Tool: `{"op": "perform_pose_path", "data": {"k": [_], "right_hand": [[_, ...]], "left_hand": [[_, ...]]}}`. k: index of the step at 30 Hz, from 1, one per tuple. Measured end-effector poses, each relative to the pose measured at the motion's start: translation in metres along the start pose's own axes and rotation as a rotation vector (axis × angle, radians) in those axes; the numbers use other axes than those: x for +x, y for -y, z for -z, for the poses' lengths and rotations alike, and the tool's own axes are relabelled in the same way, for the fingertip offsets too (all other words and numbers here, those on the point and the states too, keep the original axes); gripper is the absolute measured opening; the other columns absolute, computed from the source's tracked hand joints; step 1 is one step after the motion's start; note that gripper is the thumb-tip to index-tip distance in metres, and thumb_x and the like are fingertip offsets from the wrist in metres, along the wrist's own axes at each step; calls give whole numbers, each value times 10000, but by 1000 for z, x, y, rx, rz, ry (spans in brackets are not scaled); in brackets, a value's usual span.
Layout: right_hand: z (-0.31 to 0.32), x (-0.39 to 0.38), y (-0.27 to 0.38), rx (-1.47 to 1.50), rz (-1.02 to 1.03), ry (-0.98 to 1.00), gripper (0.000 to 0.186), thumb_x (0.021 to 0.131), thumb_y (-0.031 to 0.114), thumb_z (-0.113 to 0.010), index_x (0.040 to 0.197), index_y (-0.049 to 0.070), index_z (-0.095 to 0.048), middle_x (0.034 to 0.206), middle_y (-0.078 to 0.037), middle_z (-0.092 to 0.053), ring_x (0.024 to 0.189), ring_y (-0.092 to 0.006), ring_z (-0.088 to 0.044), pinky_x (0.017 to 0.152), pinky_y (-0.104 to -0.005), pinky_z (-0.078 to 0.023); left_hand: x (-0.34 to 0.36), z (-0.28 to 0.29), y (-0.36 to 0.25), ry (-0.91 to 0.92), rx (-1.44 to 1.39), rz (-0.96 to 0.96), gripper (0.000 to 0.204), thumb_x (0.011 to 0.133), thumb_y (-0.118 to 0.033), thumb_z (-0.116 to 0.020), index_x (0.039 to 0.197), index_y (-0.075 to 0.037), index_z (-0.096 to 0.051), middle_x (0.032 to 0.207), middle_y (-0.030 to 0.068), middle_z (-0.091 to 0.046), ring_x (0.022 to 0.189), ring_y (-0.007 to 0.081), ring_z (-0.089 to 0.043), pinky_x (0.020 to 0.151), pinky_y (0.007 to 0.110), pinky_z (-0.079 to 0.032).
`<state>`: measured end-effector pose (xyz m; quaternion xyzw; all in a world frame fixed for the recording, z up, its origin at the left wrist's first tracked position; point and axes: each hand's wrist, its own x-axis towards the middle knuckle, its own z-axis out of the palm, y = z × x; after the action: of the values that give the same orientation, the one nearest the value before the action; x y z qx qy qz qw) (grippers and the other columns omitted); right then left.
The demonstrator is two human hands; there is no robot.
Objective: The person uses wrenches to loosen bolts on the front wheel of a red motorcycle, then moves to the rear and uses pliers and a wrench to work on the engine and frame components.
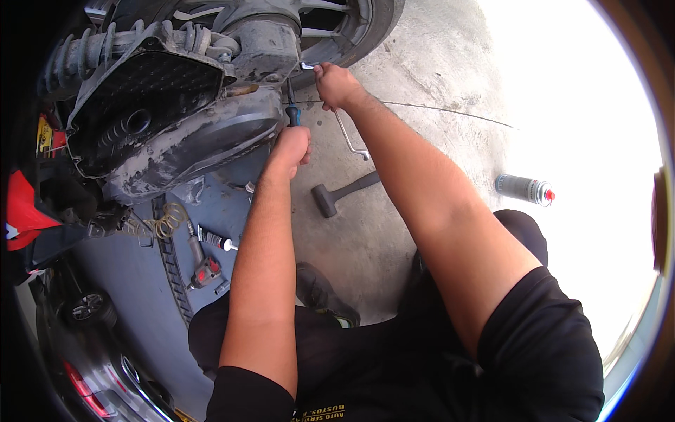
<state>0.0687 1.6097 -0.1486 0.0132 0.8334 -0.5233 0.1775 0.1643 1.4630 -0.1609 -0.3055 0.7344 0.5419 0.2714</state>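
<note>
My left hand [292, 146] is closed round a screwdriver [293, 114] with a blue and black handle. Its shaft points up toward the underside of the engine casing [211, 133], close to the rear wheel [358, 32]; whether the tip touches anything is hidden. My right hand [339, 86] grips a silver double-ended ring wrench [345, 132]. One ring end shows beyond my fingers, by the casing's edge near the tyre; the other hangs down toward the floor. Greasy grey metal covers the casing, and a dark open housing [151, 98] lies at its left.
On the concrete lie a black mallet [327, 200] and a spray can [524, 188] with a red nozzle. At left are an impact wrench [204, 271], a coiled air hose [169, 221] and a white-tipped tube [216, 239]. A car [105, 376] stands lower left.
</note>
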Motion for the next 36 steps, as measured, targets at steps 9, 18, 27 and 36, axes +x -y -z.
{"op": "perform_pose_path", "data": {"k": [9,18,27,36], "right_hand": [[6,19,-6,-399,-110,98,246,798,121,-657,1027,51,-716,1071,-123,-697,1042,-269,-659,876,-376,-529],[16,10,15,-312,-156,100,301,894,195,-516,1114,67,-677,1178,-126,-658,1109,-264,-628,918,-394,-502],[-4,8,-15,-169,-4,-82,421,1003,350,-344,1247,59,-528,1218,-196,-606,1160,-361,-561,982,-455,-446],[-12,15,-46,35,157,-80,417,1001,384,-364,1197,48,-516,1117,-265,-619,1095,-428,-565,942,-486,-447]], "left_hand": [[-7,-13,-10,45,-21,17,82,786,-129,-502,707,-125,-480,653,-11,-473,577,99,-472,493,273,-386],[-17,-1,-14,37,-73,28,78,802,-130,-496,728,-116,-475,659,-11,-478,570,98,-474,470,256,-385],[-19,-5,-17,40,-93,32,64,792,-124,-489,730,-114,-474,662,-2,-479,574,103,-475,470,259,-379],[-13,-12,-15,47,-67,26,91,776,-139,-493,691,-109,-494,658,6,-489,591,121,-472,520,293,-392]]}}
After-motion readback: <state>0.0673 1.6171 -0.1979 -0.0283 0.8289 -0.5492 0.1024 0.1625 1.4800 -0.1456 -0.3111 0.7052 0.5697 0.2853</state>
